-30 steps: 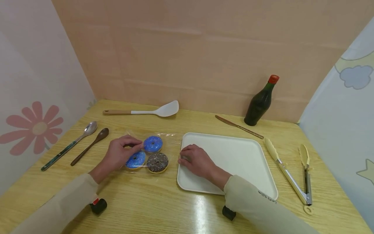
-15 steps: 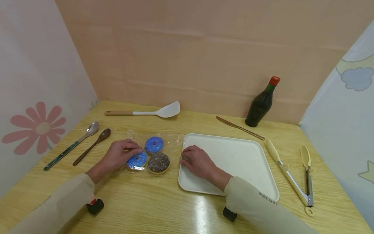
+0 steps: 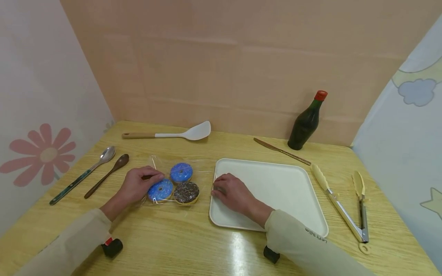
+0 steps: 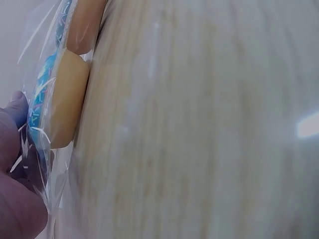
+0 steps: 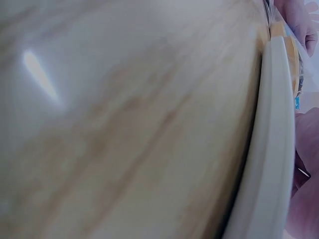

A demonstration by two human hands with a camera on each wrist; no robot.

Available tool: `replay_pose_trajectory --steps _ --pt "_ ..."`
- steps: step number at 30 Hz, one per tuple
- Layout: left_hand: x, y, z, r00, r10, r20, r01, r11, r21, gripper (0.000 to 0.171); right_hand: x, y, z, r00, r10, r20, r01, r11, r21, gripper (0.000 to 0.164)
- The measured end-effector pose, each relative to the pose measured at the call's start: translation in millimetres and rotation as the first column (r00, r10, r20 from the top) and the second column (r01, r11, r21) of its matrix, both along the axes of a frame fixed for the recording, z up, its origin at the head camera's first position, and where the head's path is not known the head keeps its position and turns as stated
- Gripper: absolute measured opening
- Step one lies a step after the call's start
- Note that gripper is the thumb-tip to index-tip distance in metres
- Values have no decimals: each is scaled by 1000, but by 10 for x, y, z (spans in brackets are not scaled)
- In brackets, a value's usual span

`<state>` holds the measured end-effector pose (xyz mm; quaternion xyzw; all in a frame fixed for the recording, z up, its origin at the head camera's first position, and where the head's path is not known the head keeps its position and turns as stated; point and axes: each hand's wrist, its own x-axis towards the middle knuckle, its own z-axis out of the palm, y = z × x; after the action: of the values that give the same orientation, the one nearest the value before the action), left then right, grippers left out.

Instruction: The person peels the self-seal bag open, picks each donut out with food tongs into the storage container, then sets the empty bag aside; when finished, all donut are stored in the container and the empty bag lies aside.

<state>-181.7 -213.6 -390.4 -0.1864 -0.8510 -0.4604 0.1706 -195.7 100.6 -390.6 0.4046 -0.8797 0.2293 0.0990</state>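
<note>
A clear plastic bag point(image 3: 202, 170) holding two blue-iced donuts point(image 3: 181, 173) and one chocolate donut point(image 3: 186, 192) lies left of a white tray point(image 3: 272, 191). My left hand point(image 3: 136, 186) pinches the bag's left end beside the nearer blue donut. In the left wrist view, film stretches over the donut's yellow base point(image 4: 70, 99), close by the thumb and fingers. My right hand point(image 3: 235, 191) is over the tray's left side, its curled fingertips pinching the bag's right end. The tray's rim point(image 5: 271, 134) hides part of that hand in the right wrist view.
At the left lie a green-handled metal spoon point(image 3: 83, 176) and a brown wooden spoon point(image 3: 108, 174). A white spatula point(image 3: 193, 132) and a copper-coloured knife point(image 3: 281, 150) lie behind. A dark bottle point(image 3: 305, 124) stands at the back right; cream-tipped tongs point(image 3: 343, 211) lie right of the tray.
My left hand has shifted slightly left and toward me along the bag, away from the farther blue donut. The film there has moved with it. My right hand stays at the tray's left edge.
</note>
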Motion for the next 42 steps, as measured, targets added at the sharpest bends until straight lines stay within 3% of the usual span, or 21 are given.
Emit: replay_pose_trajectory --steps 5,13,18,22,26,29,31,34,36,39,42 --pt "34 27 42 999 -30 15 29 999 32 7 40 69 18 1000 -6 -20 6 1000 -2 13" --pt "-53 -54 -123 999 -28 29 27 999 31 5 215 507 120 996 -79 -43 72 988 -139 18" --pt "-43 -65 -109 999 -16 39 16 1000 -2 5 377 986 153 978 -187 -92 157 951 -265 15" --pt "-40 -72 -91 999 -11 32 12 999 -31 6 559 1402 172 941 -324 -95 275 899 -341 19" --pt "-42 -71 -71 1000 -12 22 13 999 -41 6 742 1814 174 878 -472 -79 412 830 -376 24" --pt "-44 -71 -56 1000 -14 19 15 999 -43 6 855 2100 178 809 -588 -24 540 758 -367 28" --pt "-45 -75 -52 1000 -18 21 19 999 -39 6 926 2267 188 746 -664 50 641 695 -325 33" --pt "-46 -82 -53 1000 -21 23 22 999 -30 6 1006 2478 189 626 -764 154 775 587 -235 49" --pt "-45 -88 -60 1000 -22 21 23 999 -28 6 1027 2600 166 566 -801 198 824 538 -180 56" --pt "-39 -95 -63 1000 -21 10 21 999 -36 6 1012 2731 129 508 -816 277 860 496 -116 72" --pt "-26 -105 -58 1000 -11 0 11 999 -39 7 963 2796 116 463 -780 421 866 499 -28 91"
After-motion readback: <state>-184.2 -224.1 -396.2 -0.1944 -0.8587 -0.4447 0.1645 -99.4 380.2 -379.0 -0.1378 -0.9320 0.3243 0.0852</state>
